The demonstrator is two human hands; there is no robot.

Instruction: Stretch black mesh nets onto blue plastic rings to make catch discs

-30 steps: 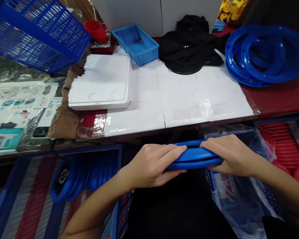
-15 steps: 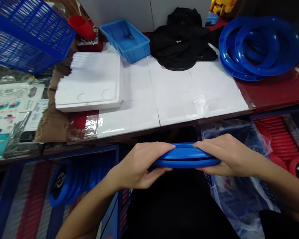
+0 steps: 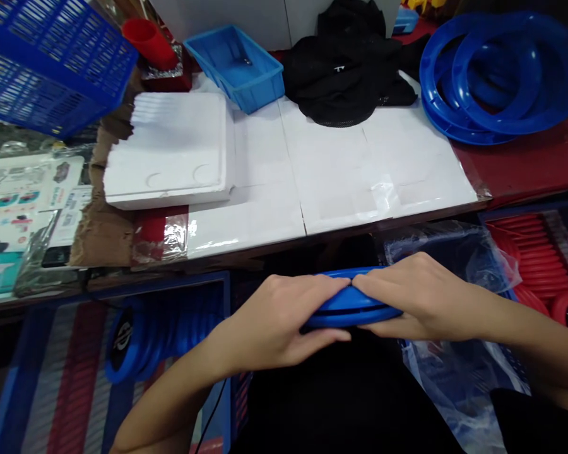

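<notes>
Between both hands, low in front of my body, is a round blue plastic disc (image 3: 355, 301) seen nearly edge-on. A dark gap runs along its rim between an upper and a lower part. My left hand (image 3: 288, 321) grips its left side, thumb on top and fingers below. On the right side my right hand (image 3: 407, 296) holds it the same way. The two thumb tips almost meet on the disc's top. My palms and fingers hide its sides.
A blue crate (image 3: 170, 280) at lower left holds several blue discs (image 3: 123, 343); a right-hand crate holds red ones (image 3: 532, 252). On the table are a white foam block (image 3: 170, 148), a blue bin (image 3: 239, 69), black cloth (image 3: 345, 69) and blue rings (image 3: 497, 75).
My thumbs have slid inward along the disc and are now nearly touching. Both hands have come closer together, still holding the disc. The view has shifted slightly.
</notes>
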